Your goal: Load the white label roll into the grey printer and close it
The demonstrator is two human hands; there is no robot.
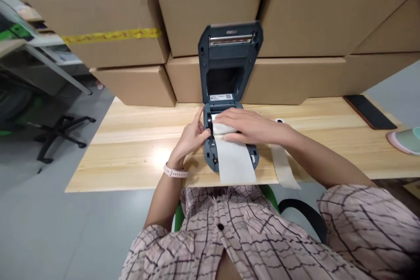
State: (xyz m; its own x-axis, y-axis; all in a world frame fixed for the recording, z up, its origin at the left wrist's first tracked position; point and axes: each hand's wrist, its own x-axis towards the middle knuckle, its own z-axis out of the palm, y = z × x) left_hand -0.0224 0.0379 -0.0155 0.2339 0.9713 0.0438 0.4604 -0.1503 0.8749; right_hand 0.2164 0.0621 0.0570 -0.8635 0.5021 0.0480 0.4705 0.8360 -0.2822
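Note:
A dark grey label printer stands on the wooden table with its lid raised and leaning back. Inside it sits a roll of white label paper, its loose strip running forward over the printer's front to the table edge. My left hand grips the printer's left side, thumb at the black roll holder and index finger along the outer edge. Across the roll lies my right hand, fingers over its top and thumb at its front. My right wrist partly hides a second paper strip.
Stacked cardboard boxes form a wall behind the printer. A dark phone and a pale green cup are at the right. An office chair base stands on the floor at left. A person's blurred head shows above the boxes.

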